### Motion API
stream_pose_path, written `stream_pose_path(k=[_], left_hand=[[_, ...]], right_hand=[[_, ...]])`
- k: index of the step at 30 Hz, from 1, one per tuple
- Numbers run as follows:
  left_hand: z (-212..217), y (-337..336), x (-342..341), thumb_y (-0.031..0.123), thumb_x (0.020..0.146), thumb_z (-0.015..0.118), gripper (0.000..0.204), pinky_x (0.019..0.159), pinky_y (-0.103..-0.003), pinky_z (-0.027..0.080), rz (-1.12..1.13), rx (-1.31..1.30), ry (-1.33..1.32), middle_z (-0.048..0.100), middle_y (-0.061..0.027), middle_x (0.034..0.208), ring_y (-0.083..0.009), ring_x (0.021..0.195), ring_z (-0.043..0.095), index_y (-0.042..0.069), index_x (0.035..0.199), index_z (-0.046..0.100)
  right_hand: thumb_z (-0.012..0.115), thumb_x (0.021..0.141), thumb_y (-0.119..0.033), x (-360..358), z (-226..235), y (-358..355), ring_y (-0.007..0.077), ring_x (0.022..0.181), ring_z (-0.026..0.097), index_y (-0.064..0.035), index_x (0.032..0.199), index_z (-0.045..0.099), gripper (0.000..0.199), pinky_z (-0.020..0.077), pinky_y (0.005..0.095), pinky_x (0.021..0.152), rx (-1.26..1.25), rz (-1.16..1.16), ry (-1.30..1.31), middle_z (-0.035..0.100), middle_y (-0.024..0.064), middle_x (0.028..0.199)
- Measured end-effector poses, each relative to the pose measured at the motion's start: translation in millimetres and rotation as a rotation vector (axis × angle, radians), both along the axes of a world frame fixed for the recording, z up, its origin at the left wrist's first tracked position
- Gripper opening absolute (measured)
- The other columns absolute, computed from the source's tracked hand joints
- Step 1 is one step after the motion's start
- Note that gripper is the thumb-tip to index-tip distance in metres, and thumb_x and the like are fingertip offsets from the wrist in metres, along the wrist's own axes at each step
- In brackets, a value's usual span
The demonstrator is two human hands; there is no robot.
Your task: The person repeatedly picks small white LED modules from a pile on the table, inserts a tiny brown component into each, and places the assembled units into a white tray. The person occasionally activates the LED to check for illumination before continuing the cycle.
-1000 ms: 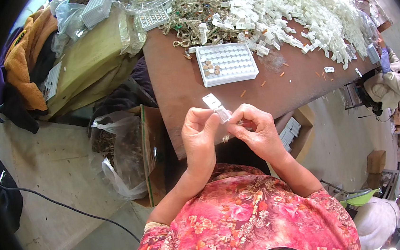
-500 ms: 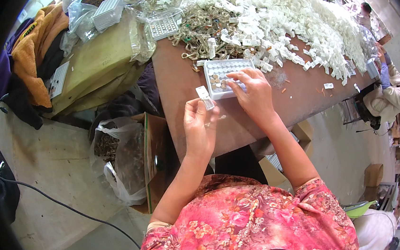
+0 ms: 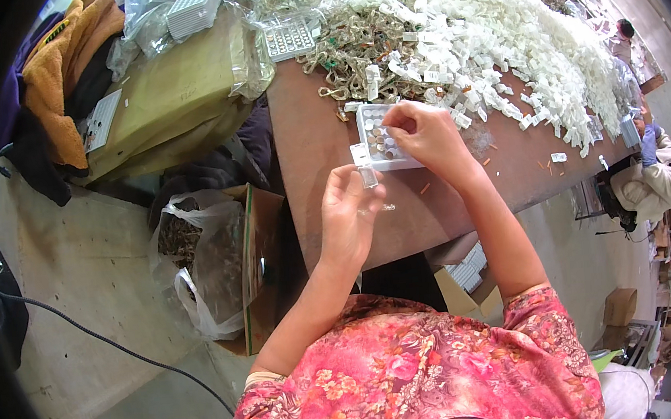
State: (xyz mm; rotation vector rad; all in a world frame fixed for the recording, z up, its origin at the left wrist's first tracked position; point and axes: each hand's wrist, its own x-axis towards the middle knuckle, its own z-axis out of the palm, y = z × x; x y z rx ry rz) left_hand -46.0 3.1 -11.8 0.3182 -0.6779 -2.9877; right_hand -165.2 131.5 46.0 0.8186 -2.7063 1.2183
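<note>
My left hand (image 3: pixel 344 213) pinches a small clear plastic case with a white label-like part (image 3: pixel 363 167) between thumb and fingers, beside the tray's left edge. A thin clear piece (image 3: pixel 387 206) shows by its lower fingers. In front of me on the table lies a white tray (image 3: pixel 406 164) with rows of round cells, some filled with small silvery and tan discs (image 3: pixel 378 143). Over the tray's right part hovers my right hand (image 3: pixel 435 141), its thumb and fingertips pressed together. Anything between those fingertips is too small to make out, and the hand hides part of the tray.
A large heap of small white plastic pieces (image 3: pixel 514 58) covers the table's far side, next to tangled beige cords (image 3: pixel 369 47). Another disc tray (image 3: pixel 289 39) lies far left. Orange bits are scattered on the brown tabletop (image 3: pixel 322 147). A bagged carton (image 3: pixel 208 260) stands left; a person (image 3: pixel 651 170) sits right.
My right hand's fingers, spread over the tray before, are now drawn together in a pinch. My left hand keeps hold of the clear case. The whole view has shifted slightly.
</note>
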Motion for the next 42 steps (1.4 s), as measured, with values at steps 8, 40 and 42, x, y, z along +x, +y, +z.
stream_pose_path(k=[8, 40, 42], left_hand=[[-2.3, -0.6, 0.6, 0.02, 0.097, 0.055, 0.017, 0.067, -0.023, 0.049, -0.008, 0.005, 0.014, 0.064, -0.0075, 0.097, -0.0131, 0.079, 0.063, 0.008, 0.109, 0.051], [-5.9, 2.0, -0.4, 0.012, 0.095, 0.058, 0.014, 0.07, -0.029, 0.054, 0.026, -0.108, 0.119, 0.065, -0.0085, 0.098, -0.0164, 0.079, 0.064, 0.005, 0.106, 0.052], [-5.0, 2.2, -0.4, 0.013, 0.095, 0.059, 0.014, 0.07, -0.029, 0.054, 0.024, -0.1, 0.12, 0.065, -0.008, 0.098, -0.0163, 0.078, 0.064, 0.005, 0.106, 0.053]], right_hand=[[0.064, 0.078, -0.008, -19.2, 5.0, -19.9, 0.0325, 0.081, 0.064, -0.0025, 0.086, 0.07, 0.012, 0.0505, 0.0407, 0.076, 0.221, 0.159, 0.163, 0.066, 0.0151, 0.082], [0.067, 0.075, -0.004, 64.1, 24.7, -1.9, 0.0308, 0.072, 0.065, -0.0067, 0.091, 0.063, 0.017, 0.052, 0.037, 0.059, 0.073, 0.248, 0.31, 0.063, 0.0096, 0.083], [0.068, 0.076, -0.004, 62.3, 25.1, -4.0, 0.0304, 0.072, 0.065, -0.0072, 0.092, 0.065, 0.017, 0.052, 0.0361, 0.059, 0.022, 0.228, 0.31, 0.064, 0.0097, 0.082]])
